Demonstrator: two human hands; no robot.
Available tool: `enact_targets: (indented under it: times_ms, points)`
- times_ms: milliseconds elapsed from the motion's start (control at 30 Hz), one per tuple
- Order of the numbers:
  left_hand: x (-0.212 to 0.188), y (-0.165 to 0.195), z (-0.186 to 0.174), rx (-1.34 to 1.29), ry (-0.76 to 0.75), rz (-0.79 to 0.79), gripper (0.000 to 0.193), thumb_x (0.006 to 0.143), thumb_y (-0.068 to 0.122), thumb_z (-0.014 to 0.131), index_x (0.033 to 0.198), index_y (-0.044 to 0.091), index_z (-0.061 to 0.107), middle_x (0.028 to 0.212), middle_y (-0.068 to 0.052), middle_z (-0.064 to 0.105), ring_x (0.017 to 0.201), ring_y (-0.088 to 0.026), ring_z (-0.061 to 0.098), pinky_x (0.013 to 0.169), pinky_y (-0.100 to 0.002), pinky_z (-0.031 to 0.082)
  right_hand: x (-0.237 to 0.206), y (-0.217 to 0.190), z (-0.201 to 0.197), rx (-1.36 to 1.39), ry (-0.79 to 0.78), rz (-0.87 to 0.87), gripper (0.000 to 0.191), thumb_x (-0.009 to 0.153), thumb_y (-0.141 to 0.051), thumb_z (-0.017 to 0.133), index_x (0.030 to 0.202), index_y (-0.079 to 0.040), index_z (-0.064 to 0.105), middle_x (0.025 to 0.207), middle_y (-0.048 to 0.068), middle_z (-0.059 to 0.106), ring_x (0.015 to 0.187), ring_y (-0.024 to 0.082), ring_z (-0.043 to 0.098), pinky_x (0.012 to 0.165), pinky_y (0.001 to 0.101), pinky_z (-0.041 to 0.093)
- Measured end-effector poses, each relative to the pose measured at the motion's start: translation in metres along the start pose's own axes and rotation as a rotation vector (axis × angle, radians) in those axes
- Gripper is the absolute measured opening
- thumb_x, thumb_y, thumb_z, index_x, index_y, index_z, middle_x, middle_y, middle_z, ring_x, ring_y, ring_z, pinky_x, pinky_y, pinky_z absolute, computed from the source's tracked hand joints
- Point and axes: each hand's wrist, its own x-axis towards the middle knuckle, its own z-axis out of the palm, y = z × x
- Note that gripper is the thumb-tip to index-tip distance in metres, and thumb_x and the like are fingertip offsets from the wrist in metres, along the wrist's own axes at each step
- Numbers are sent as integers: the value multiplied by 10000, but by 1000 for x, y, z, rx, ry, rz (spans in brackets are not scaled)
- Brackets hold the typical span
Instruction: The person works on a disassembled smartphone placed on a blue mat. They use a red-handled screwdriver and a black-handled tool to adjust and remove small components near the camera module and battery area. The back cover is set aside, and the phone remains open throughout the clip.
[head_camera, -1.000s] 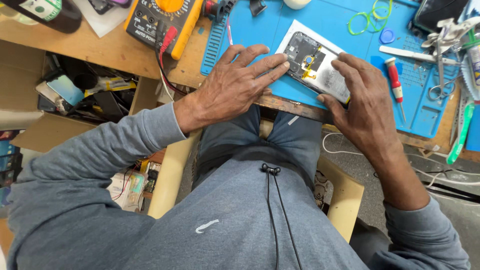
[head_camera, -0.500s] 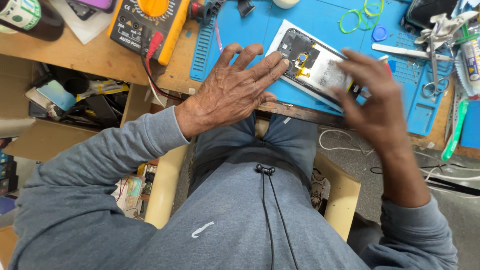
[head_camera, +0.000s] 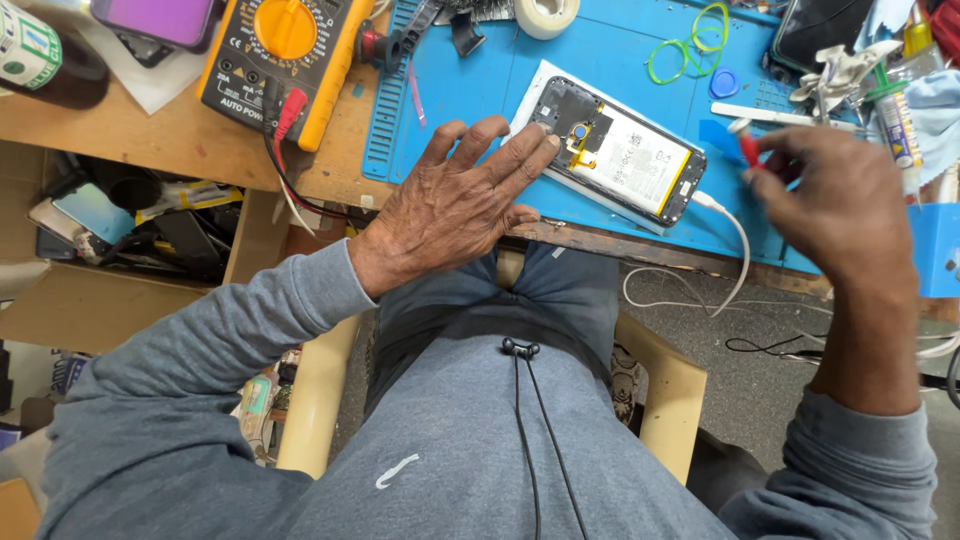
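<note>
Right hand (head_camera: 835, 205) now off the opened phone (head_camera: 618, 158), fingers pinching a red-handled tool (head_camera: 748, 152); left hand (head_camera: 455, 205), fingers spread flat, best pinning the phone's end firmly.

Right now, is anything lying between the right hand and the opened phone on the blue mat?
Nothing visible blocks it. The right hand, holding a small red-tipped tool, hovers just right of the opened phone; only bare blue mat and a white cable lie between.
</note>
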Motion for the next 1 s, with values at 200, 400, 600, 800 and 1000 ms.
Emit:
enact_targets:
  times_ms: [200,400,600,800,1000]
  points:
    - [1,0,-3,-5,-40,15,578,1102,497,532,1493,73,555,1498,-59,519,1354,-248,395,1127,-432,270,11,-19,-7,985,202,-23,545,1118,129,576,1554,-29,288,1130,126,703,1042,216,749,928,293,644]
    - [0,1,-5,-14,-26,3,586,1095,484,545,1510,70,560,1491,-60,522,1350,-247,395,1111,-430,281,34,-84,34,989,309,-285,567,1236,169,593,1609,-91,254,1298,216,598,1117,266,709,1020,355,613]
    - [-2,1,-2,-6,-35,1,571,1093,480,557,1499,79,559,1488,-54,525,1354,-250,394,1098,-434,287,36,-96,46,1015,296,-261,535,1236,92,603,1602,-92,259,1223,191,674,1136,230,724,1045,323,625]
    - [-2,1,-3,12,-29,8,566,1096,477,558,1506,87,560,1495,-47,526,1360,-243,390,1105,-427,281,40,-96,50,952,309,-320,526,1251,119,594,1586,-97,249,1223,203,685,1145,241,739,1038,323,646]
    - [-6,0,-2,15,-23,7,539,1104,463,577,1502,100,571,1552,-46,502,1357,-245,391,1107,-427,272,19,-89,52,1019,350,-242,537,1279,82,614,1620,-116,249,1200,207,717,1068,249,749,955,327,640]
